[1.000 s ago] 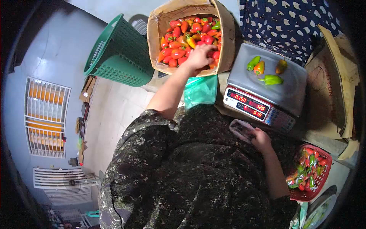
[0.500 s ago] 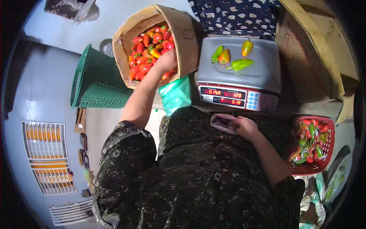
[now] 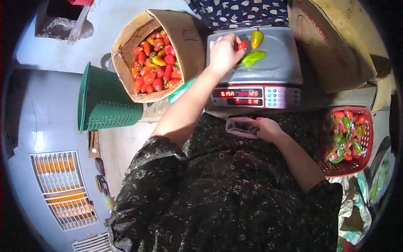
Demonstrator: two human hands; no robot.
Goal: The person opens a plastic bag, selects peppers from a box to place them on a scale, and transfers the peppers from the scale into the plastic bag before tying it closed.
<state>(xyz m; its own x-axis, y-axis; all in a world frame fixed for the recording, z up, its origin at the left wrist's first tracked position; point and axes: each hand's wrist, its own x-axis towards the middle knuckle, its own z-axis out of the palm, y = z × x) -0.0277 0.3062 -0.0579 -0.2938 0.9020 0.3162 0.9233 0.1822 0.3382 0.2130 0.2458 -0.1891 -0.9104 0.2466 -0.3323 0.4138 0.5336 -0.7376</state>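
Note:
My left hand (image 3: 226,52) is over the steel pan of a digital scale (image 3: 279,67), its fingers closed around a red pepper (image 3: 242,45). A yellow-green pepper (image 3: 257,38) and a light green pepper (image 3: 252,59) lie on the pan beside it. My hand covers the pan's left part. Low in front of my body, my right hand (image 3: 267,129) grips the rim of a clear plastic bag (image 3: 241,127) with its mouth spread. What is inside the bag I cannot make out. Left of the scale, a cardboard box (image 3: 184,46) holds many red peppers (image 3: 158,84).
A green plastic basket (image 3: 107,105) stands left of the box. At the right, a red basket (image 3: 348,168) holds bagged red and green peppers. A large carton (image 3: 323,54) is right of the scale, and patterned dark cloth (image 3: 239,14) lies behind it.
My left hand has moved from inside the cardboard box rightward to the scale, carrying a red pepper. My right hand keeps hold of the bag. The view has shifted slightly.

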